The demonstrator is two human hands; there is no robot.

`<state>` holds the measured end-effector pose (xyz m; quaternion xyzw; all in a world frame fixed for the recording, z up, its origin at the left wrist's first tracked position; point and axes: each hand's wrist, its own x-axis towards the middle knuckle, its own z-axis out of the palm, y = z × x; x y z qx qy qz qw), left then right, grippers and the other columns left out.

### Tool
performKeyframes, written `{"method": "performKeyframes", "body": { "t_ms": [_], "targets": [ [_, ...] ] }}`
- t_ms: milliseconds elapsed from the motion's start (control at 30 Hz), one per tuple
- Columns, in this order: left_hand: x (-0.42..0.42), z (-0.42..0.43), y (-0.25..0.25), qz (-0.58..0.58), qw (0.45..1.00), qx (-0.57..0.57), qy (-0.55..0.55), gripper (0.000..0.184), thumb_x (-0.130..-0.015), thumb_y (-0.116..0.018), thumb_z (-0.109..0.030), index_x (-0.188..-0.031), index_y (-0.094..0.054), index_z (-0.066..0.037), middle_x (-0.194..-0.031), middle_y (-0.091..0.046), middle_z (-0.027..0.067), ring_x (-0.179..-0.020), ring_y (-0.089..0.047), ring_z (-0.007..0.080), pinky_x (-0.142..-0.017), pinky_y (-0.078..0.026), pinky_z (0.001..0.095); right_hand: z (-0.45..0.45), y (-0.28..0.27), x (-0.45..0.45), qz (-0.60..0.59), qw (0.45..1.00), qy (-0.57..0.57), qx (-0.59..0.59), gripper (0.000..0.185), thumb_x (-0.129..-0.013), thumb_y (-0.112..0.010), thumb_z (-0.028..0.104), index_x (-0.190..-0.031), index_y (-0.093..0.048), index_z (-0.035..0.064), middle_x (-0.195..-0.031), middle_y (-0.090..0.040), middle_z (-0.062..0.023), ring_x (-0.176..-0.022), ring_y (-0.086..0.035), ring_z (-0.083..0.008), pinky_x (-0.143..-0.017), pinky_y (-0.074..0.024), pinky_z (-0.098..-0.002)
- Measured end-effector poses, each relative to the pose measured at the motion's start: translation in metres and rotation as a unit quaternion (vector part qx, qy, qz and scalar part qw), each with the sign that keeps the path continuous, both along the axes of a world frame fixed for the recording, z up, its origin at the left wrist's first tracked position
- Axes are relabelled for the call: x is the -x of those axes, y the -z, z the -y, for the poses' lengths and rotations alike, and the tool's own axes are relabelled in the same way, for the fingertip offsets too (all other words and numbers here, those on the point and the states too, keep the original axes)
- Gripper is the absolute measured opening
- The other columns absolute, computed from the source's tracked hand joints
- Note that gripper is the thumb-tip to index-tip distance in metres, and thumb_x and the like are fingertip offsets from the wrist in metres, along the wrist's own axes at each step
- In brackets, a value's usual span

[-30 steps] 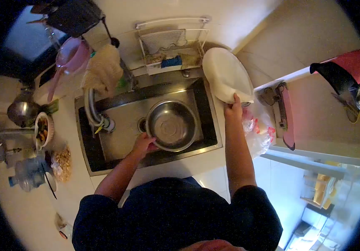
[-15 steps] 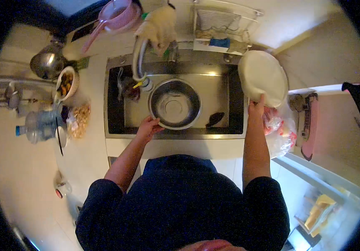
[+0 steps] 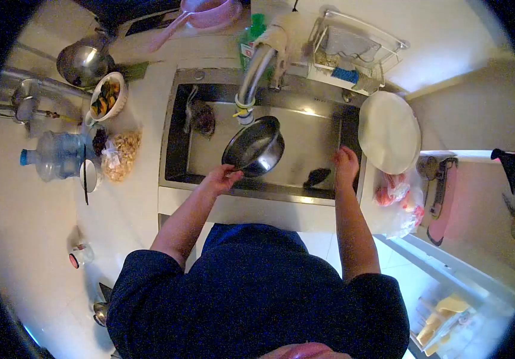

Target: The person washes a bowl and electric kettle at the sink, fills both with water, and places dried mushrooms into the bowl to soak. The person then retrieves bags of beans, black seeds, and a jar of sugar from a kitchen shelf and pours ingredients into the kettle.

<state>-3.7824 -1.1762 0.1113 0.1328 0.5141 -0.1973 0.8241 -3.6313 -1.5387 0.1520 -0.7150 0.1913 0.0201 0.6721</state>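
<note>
Gripping metal bowl [image 3: 254, 148] by near-L rim w/ L hand [image 3: 222, 178], tilted, above sink [image 3: 305, 134]. Holding R hand [image 3: 346, 166] released, fingers loosely curled, above R end of sink. Just R of sink: plastic bags [image 3: 402, 202], then white basin [image 3: 390, 131] farther back. Over far edge of sink: curved faucet [image 3: 257, 73]. Behind sink, toward R: white rack [image 3: 353, 48] w/ blue item [image 3: 345, 75].

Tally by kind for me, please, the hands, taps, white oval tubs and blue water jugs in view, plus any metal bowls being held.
Hands (left hand, right hand): 2
Held metal bowl: 1
Tap: 1
White oval tub: 1
Blue water jug: 1
Total: 6
</note>
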Motion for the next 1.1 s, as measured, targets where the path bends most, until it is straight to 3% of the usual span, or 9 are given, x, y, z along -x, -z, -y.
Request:
{"method": "performKeyframes", "body": {
  "t_ms": [67, 100, 167, 367, 567, 667, 867, 967, 1100],
  "targets": [
    [-0.003, 0.014, -0.016, -0.01, 0.998, -0.058, -0.008, 0.025, -0.084, -0.05, -0.009, -0.103, -0.044, 0.006, -0.091, -0.056, 0.0208, -0.078, -0.061, 0.0287, -0.059, -0.057, 0.0316, -0.063, -0.028, -0.035, 0.109, 0.963, -0.193, 0.157, 0.026, -0.081, -0.053, 0.009, -0.104, -0.054, -0.002, -0.092, -0.059, -0.0143, -0.086, -0.057, -0.0289, -0.08, -0.0445, -0.0339],
    [-0.002, 0.014, -0.011, 0.037, 0.995, -0.087, 0.014, 0.024, -0.084, -0.05, -0.009, -0.102, -0.044, 0.006, -0.091, -0.056, 0.0196, -0.078, -0.061, 0.028, -0.059, -0.057, 0.0318, -0.095, -0.048, -0.051, 0.24, 0.856, -0.27, 0.37, 0.028, -0.08, -0.053, 0.009, -0.105, -0.053, -0.0019, -0.098, -0.058, -0.0187, -0.091, -0.056, -0.0334, -0.083, -0.0433, -0.0357],
    [0.003, 0.012, 0.001, 0.125, 0.98, -0.146, 0.054, 0.022, -0.084, -0.05, -0.009, -0.101, -0.045, 0.004, -0.091, -0.057, 0.0171, -0.077, -0.061, 0.0265, -0.06, -0.057, 0.0323, -0.152, -0.048, -0.088, 0.427, 0.727, -0.262, 0.469, 0.029, -0.079, -0.052, 0.008, -0.106, -0.053, 0.0007, -0.101, -0.057, -0.0212, -0.094, -0.055, -0.036, -0.084, -0.0431, -0.0379],
    [0.019, -0.013, -0.028, 0.159, 0.925, -0.321, 0.124, 0.017, -0.083, -0.054, -0.01, -0.097, -0.051, -0.004, -0.089, -0.056, 0.0065, -0.083, -0.059, 0.0199, -0.061, -0.055, 0.0328, -0.217, -0.037, -0.112, 0.16, 0.631, -0.441, 0.618, 0.031, -0.076, -0.054, 0.016, -0.103, -0.052, 0.0011, -0.097, -0.055, -0.0175, -0.094, -0.054, -0.0304, -0.075, -0.0449, -0.0403],
    [0.03, -0.04, 0.008, 0.21, 0.924, -0.311, 0.073, 0.021, -0.082, -0.057, -0.012, -0.102, -0.052, -0.007, -0.094, -0.055, 0.0068, -0.087, -0.057, 0.0198, -0.069, -0.054, 0.0339, -0.176, 0.024, -0.085, 0.284, 0.862, -0.231, 0.35, 0.029, -0.085, -0.048, 0.018, -0.105, -0.055, -0.0016, -0.106, -0.057, -0.0212, -0.084, -0.055, -0.0437, -0.081, -0.0414, -0.0487],
    [0.032, -0.047, 0.011, 0.22, 0.944, -0.237, 0.06, 0.024, -0.083, -0.057, -0.014, -0.105, -0.05, -0.006, -0.097, -0.056, 0.0086, -0.088, -0.057, 0.0222, -0.072, -0.053, 0.0364, -0.155, 0.031, -0.04, 0.076, 0.848, -0.383, 0.357, 0.022, -0.082, -0.055, 0.015, -0.096, -0.055, -0.0016, -0.078, -0.06, -0.0105, -0.075, -0.059, -0.0207, -0.069, -0.0478, -0.0353],
    [0.007, -0.021, 0.042, 0.244, 0.957, 0.057, 0.145, 0.028, -0.087, -0.05, -0.02, -0.107, -0.048, -0.001, -0.096, -0.059, 0.0125, -0.084, -0.061, 0.0254, -0.067, -0.054, 0.0378, -0.175, -0.075, -0.003, -0.11, 0.95, -0.273, 0.103, 0.02, -0.082, -0.056, 0.016, -0.09, -0.056, -0.0026, -0.067, -0.056, -0.0063, -0.051, -0.054, -0.0125, -0.044, -0.0485, -0.0244],
    [-0.004, -0.022, 0.024, 0.211, 0.95, 0.06, 0.22, 0.03, -0.086, -0.053, -0.027, -0.104, -0.048, -0.004, -0.092, -0.058, 0.0124, -0.076, -0.059, 0.027, -0.068, -0.053, 0.0381, -0.141, -0.07, -0.007, -0.198, 0.959, -0.202, -0.011, 0.019, -0.081, -0.058, 0.016, -0.087, -0.056, -0.0027, -0.066, -0.055, -0.006, -0.049, -0.053, -0.0136, -0.042, -0.0491, -0.0243],
    [0.013, -0.027, 0.06, 0.202, 0.944, -0.1, 0.241, 0.025, -0.09, -0.043, -0.028, -0.09, -0.051, -0.004, -0.072, -0.058, 0.0091, -0.055, -0.056, 0.0213, -0.045, -0.05, 0.0327, -0.161, -0.054, 0.011, -0.251, 0.939, -0.224, -0.067, 0.018, -0.08, -0.059, 0.014, -0.083, -0.055, -0.003, -0.065, -0.053, -0.0061, -0.053, -0.055, -0.0156, -0.05, -0.0544, -0.0286]
  ]
}}
